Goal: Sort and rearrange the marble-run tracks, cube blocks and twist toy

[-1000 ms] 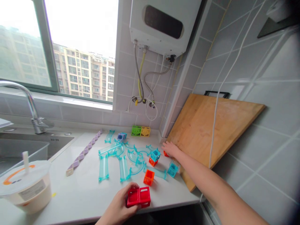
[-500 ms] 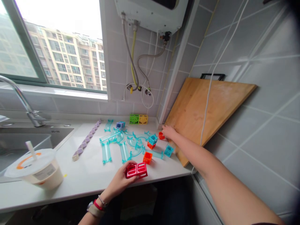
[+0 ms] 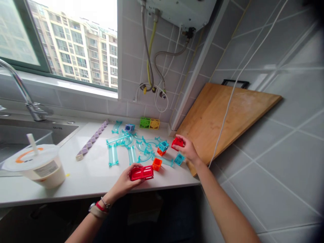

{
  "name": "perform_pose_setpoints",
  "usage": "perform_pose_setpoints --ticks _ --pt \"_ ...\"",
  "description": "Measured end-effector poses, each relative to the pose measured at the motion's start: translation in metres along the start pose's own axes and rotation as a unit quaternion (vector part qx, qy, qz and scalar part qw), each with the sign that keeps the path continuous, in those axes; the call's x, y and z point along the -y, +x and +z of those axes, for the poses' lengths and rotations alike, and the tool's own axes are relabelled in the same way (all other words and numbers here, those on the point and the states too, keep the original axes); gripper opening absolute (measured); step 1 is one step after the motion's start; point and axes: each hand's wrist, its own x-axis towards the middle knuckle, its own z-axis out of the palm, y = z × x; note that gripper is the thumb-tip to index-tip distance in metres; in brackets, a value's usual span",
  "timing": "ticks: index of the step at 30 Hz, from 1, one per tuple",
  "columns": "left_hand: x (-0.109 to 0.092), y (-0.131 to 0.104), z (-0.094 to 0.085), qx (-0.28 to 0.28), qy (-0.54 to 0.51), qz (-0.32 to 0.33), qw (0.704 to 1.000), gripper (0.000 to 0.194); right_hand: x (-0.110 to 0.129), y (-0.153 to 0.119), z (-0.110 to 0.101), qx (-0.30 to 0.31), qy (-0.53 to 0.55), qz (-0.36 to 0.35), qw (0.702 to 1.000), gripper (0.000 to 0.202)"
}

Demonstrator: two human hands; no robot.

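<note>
My left hand (image 3: 130, 178) is closed around a pair of joined red cube blocks (image 3: 145, 172) just above the counter's front edge. In my right hand (image 3: 188, 148) is another red block (image 3: 177, 143), held near the foot of the cutting board. Between the hands an orange cube block (image 3: 157, 164) sits on the counter, with a teal cube stacked on an orange one (image 3: 162, 148) behind it. A separate teal cube (image 3: 179, 158) lies below my right hand. Clear teal track pieces (image 3: 132, 154) spread over the counter to the left.
A wooden cutting board (image 3: 227, 114) leans on the right wall, a white cord (image 3: 225, 111) across it. Green and yellow cubes (image 3: 150, 123) stand at the back. A purple-white folding stick (image 3: 92, 140), a lidded cup (image 3: 37, 165) and the sink (image 3: 63, 131) are left.
My right hand has lifted the red block off the counter and drawn it nearer. My left hand still holds its joined red blocks. The view has shifted slightly.
</note>
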Motion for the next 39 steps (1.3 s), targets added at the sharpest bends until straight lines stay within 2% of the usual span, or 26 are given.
perform_pose_setpoints --ticks 1,3,6,9,16,26,39 --pt "0.002 0.001 -0.001 -0.001 -0.004 0.002 1.0 0.05 0.007 -0.025 0.01 0.001 0.1 -0.005 0.995 0.071" --pt "0.006 0.001 -0.002 -0.002 -0.004 0.008 1.0 0.049 0.02 -0.071 0.032 0.007 0.178 -0.009 0.984 0.069" --pt "0.006 0.002 -0.001 0.002 0.004 0.016 1.0 0.046 0.033 -0.119 0.062 0.005 0.144 -0.024 0.989 0.059" --pt "0.003 0.001 0.002 0.016 0.021 0.013 1.0 0.045 0.034 -0.137 0.081 0.005 0.129 -0.034 0.991 0.056" --pt "0.0 -0.001 0.009 0.032 0.096 0.02 0.995 0.044 0.021 -0.144 0.099 -0.017 0.182 -0.021 0.983 0.05" --pt "-0.012 -0.002 0.016 0.038 0.166 0.021 0.985 0.044 0.024 -0.137 0.1 0.024 0.209 -0.032 0.977 0.049" --pt "-0.01 0.001 0.011 0.041 0.16 -0.004 0.986 0.043 0.021 -0.134 0.103 0.022 0.226 -0.042 0.973 0.053"
